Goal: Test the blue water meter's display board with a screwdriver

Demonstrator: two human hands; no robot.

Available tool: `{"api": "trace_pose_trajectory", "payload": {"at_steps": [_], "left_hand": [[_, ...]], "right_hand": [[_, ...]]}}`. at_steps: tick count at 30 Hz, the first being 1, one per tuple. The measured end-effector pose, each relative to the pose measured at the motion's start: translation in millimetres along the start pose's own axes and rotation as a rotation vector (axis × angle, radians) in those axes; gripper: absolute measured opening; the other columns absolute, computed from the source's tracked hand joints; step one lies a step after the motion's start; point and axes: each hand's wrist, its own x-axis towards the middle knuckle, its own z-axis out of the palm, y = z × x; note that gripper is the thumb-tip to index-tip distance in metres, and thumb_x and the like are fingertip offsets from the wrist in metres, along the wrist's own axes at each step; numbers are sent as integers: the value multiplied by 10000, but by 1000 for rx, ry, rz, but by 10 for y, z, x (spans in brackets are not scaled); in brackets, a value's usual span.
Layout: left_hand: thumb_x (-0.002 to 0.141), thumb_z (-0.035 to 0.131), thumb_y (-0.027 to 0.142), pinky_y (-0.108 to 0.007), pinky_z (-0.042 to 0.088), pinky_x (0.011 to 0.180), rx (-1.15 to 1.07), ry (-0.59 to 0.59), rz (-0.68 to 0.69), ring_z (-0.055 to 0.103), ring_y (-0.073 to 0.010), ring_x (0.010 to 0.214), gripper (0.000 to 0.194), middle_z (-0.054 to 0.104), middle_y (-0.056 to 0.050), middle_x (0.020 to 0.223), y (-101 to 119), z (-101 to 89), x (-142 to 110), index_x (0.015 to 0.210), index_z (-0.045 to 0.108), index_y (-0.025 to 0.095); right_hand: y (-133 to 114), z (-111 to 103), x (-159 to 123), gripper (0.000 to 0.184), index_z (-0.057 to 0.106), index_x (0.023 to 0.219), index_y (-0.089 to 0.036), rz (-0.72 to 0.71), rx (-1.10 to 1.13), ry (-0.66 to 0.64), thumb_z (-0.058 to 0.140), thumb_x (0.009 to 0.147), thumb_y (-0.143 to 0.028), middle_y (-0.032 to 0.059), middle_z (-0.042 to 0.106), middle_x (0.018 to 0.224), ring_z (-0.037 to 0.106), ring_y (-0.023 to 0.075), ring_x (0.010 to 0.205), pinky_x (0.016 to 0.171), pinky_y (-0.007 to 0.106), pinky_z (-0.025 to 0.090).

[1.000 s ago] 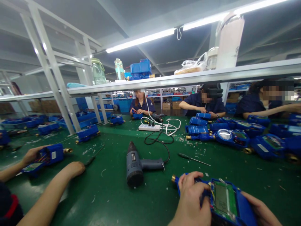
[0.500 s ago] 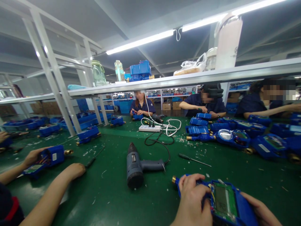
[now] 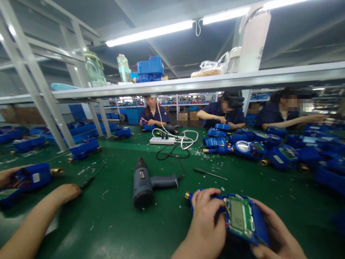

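Observation:
At the lower right is an opened blue meter (image 3: pixel 258 225) with a brass pipe end, a green circuit board and a grey display. My left hand (image 3: pixel 206 216) lies over its left part, the fingers bent around the housing near some thin wires. My right hand (image 3: pixel 277 230) grips the housing from the right side, thumb low and fingers along the far edge. What the left fingertips touch inside is hidden. Beyond the meter lies a screwdriver (image 3: pixel 210 174), apart from both hands. A grey heat gun (image 3: pixel 142 185) rests on the green table to the left.
A co-worker's hand (image 3: pixel 66 193) at left is by another screwdriver (image 3: pixel 93 177), beside a blue meter (image 3: pixel 35 176). A white power strip (image 3: pixel 161 140) with cables lies farther back. Several meters (image 3: pixel 248 149) crowd the right side. A shelf (image 3: pixel 172 85) crosses above; co-workers sit opposite.
The view has turned slightly, so most things sit farther left. Both hands keep hold of the meter, and more of my right hand now shows.

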Motion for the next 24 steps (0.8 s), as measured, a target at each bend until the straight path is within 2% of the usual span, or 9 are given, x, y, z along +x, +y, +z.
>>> {"api": "trace_pose_trajectory", "payload": {"at_steps": [2,5,7,9,14,17,21,24], "left_hand": [[752,506,28,-564,221,1149,12,-10,10,521,-241,1245,317,635,-52,1245,18,-13,0,909,691,233],[803,520,71,-598,199,1136,25,-50,42,519,-254,1244,254,632,-61,1245,22,-35,4,928,675,228],[831,555,132,-609,187,1133,26,-78,54,512,-262,1253,197,627,-63,1248,15,-43,3,953,671,235],[838,572,159,-611,180,1133,27,-87,53,505,-262,1263,191,621,-64,1254,3,-38,0,985,662,240],[843,527,115,-602,190,1131,24,-57,56,512,-247,1258,233,609,-72,1264,-44,9,-2,1008,645,229],[847,498,97,-604,206,1124,9,-51,67,518,-246,1257,248,612,-79,1253,-54,25,-7,1010,641,219],[845,491,89,-604,217,1114,3,-47,70,516,-250,1259,248,607,-82,1257,-44,25,-18,999,643,210],[845,492,95,-593,219,1112,5,-44,62,511,-249,1261,250,604,-79,1260,-40,26,-22,1002,646,214]], "right_hand": [[-86,-2,20,911,491,1350,-237,-5,86,-37,862,608,-615,120,556,1319,583,331,1155,910,326,547],[-147,8,52,826,487,1336,-255,19,205,-112,870,658,-531,118,537,1339,563,316,1185,942,355,527],[-161,11,70,778,499,1322,-271,68,331,-85,870,675,-491,103,561,1311,574,308,1161,921,370,534],[-167,5,91,721,526,1297,-293,115,431,-27,845,695,-528,79,595,1269,598,290,1114,896,367,540],[-91,-83,166,449,668,1110,-284,182,447,-7,711,805,-611,53,671,1132,642,246,994,889,375,537],[26,-176,207,489,696,1045,-292,211,425,-10,733,742,-674,44,699,1040,648,254,957,898,404,533],[147,-259,242,538,722,938,-305,241,411,-28,767,630,-744,22,713,945,660,244,898,872,381,541],[158,-265,257,642,729,979,-289,262,399,-54,794,552,-765,46,711,919,664,273,897,876,409,539]]}}
